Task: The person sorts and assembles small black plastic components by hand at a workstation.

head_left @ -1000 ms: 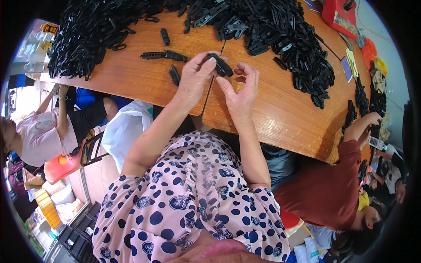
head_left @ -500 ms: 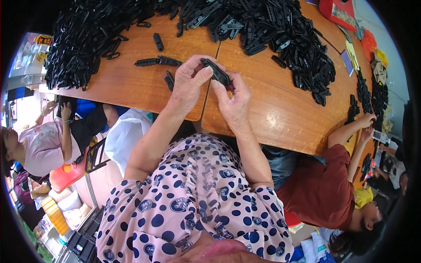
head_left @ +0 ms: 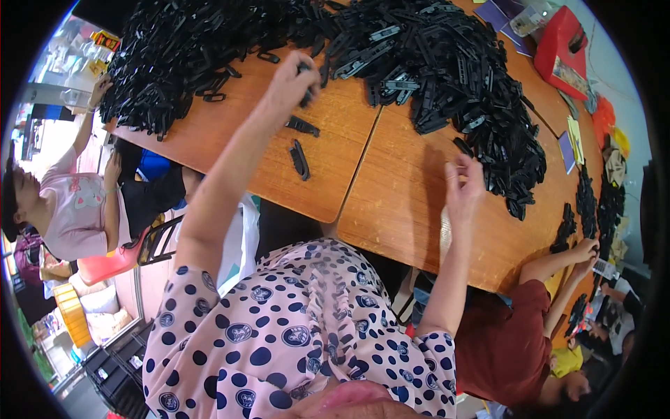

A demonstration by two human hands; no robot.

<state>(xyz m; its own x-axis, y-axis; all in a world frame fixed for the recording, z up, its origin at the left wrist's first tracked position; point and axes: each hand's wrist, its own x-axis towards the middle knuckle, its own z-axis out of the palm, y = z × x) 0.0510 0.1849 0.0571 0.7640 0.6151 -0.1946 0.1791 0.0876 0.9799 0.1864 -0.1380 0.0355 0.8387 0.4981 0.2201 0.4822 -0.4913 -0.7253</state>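
Note:
My left hand (head_left: 294, 82) reaches over the far left part of the table, fingers closed around a small black plastic piece (head_left: 306, 94). Blur and the fingers hide part of that piece. My right hand (head_left: 463, 187) is at the right, palm turned inward with thumb and fingers apart, and nothing shows in it. Just beyond its fingertips lies a single black plastic piece (head_left: 462, 146). Between my hands, nearer the left one, two long black pieces lie on the wood: a flat one (head_left: 302, 126) and a slanted one (head_left: 299, 160).
Large heaps of black plastic pieces cover the far left (head_left: 160, 77) and far right (head_left: 481, 91) of the wooden table (head_left: 412, 188). A red container (head_left: 562, 56) stands at the far right. One person (head_left: 77, 195) sits at left, another in a dark red shirt (head_left: 499, 335) at right.
My hands have parted: the left went forward, the right moved to the right. The black piece they held together is no longer visible between them. The view has shifted somewhat.

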